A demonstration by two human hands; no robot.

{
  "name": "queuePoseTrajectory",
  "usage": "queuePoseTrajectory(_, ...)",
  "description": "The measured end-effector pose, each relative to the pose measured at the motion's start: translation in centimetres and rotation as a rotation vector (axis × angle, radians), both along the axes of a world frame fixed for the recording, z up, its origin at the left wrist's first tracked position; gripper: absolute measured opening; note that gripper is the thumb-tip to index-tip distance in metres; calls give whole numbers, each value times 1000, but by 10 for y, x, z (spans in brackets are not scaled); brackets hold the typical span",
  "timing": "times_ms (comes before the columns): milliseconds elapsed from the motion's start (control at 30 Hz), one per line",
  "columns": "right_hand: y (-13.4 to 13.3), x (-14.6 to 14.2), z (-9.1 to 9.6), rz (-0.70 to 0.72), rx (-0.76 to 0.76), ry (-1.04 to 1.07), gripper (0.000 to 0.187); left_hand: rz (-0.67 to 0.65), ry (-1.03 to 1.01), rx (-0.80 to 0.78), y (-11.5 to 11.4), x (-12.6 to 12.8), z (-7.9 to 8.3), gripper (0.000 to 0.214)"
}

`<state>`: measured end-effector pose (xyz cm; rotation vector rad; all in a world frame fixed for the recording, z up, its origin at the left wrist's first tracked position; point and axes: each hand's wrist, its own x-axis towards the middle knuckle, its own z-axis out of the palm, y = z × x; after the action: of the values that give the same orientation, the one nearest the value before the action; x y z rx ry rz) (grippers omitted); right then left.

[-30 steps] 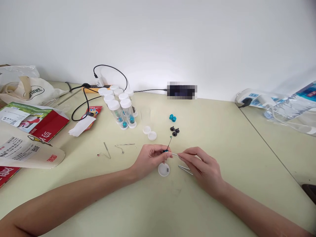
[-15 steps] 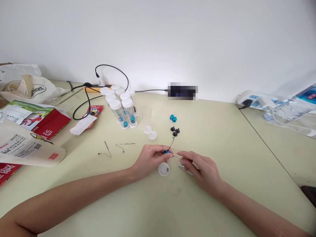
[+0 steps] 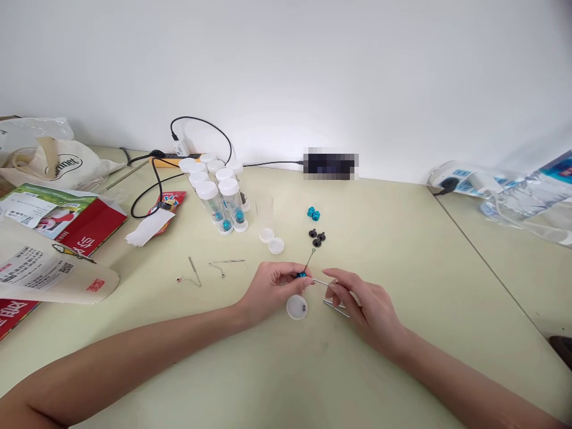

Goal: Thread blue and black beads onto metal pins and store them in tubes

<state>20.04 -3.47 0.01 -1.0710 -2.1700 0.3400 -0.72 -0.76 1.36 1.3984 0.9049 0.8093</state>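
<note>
My left hand pinches a small blue part. A thin metal rod with a tiny ring-like end slants up from that part. My right hand grips a slim straight metal rod, its far end reaching the blue part at my left fingertips. Below my right fingers, more thin metal pieces lie on the table. Just under my left fingertips sits a round white cap with tiny dark pieces in it. How the rod meets the blue part is hidden by my fingers.
Loose blue parts and black disc-like pieces lie behind my hands. Several clear capped tubes stand left of two white caps. Bent metal rods lie left. Bags, a red packet and power strips line the edges.
My right fingers have shifted slightly back along the rod, showing more of it, and the index finger is lifted a little. My left hand and the blue part stay in place.
</note>
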Motion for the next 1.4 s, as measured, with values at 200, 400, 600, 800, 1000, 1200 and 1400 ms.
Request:
queuePoseTrajectory(200, 2, -4, 2, -57, 199, 11, 23, -4, -30, -24, 4, -1, 0, 18)
queuePoseTrajectory(400, 3, -1, 1, -2, 134, 50, 25, -20, -33, -40, 3, -1, -1, 20)
queuePoseTrajectory(600, 1, 0, -2, 38, 37, 12, 28, -26, -34, -11, 2, -2, 0, 20)
queuePoseTrajectory(800, 2, -1, -1, 120, 31, -12, 43, 5, -24, -3, 0, -1, -1, 21)
queuePoseTrajectory(1000, 1, 3, -3, 165, 16, -72, 54, 9, 6, 76, -2, -1, -5, 20)
queuePoseTrajectory(1200, 0, 3, 0, 90, -131, -27, 30, -26, 87, 208, -4, -2, -3, 20)
queuePoseTrajectory(1400, 1, -3, 2, -60, 77, 8, 22, -28, 6, 45, 0, -2, -2, 22)
